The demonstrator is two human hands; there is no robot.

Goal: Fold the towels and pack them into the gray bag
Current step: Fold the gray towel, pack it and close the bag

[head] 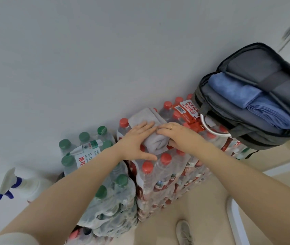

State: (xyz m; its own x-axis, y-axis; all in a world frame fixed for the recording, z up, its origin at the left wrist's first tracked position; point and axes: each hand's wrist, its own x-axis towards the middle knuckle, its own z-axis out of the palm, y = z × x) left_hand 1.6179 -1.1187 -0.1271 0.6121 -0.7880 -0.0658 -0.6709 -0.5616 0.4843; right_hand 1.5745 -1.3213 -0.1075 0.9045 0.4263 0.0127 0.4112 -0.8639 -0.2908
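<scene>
Both hands flatten the grey folded cloth towel (152,131) on red-capped shrink-wrapped water-bottle packs (165,167): left hand (137,138) presses open-fingered, right hand (177,135) grips its edge; open gray fabric bag (243,135) waits at two o'clock.

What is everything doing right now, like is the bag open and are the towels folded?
Gray bag: unzipped, open, on the red-capped bottles.
Blue towels: folded, packed in the bag.
Gray towel: partly folded, lying on the bottles.
Left hand: flat on the gray towel.
Right hand: fingers pressing the towel, thumb tucked under.
Red-capped bottles: capped, wrapped in packs.
Green-capped bottles: capped, wrapped.
Spray bottle: standing by the wall.
</scene>
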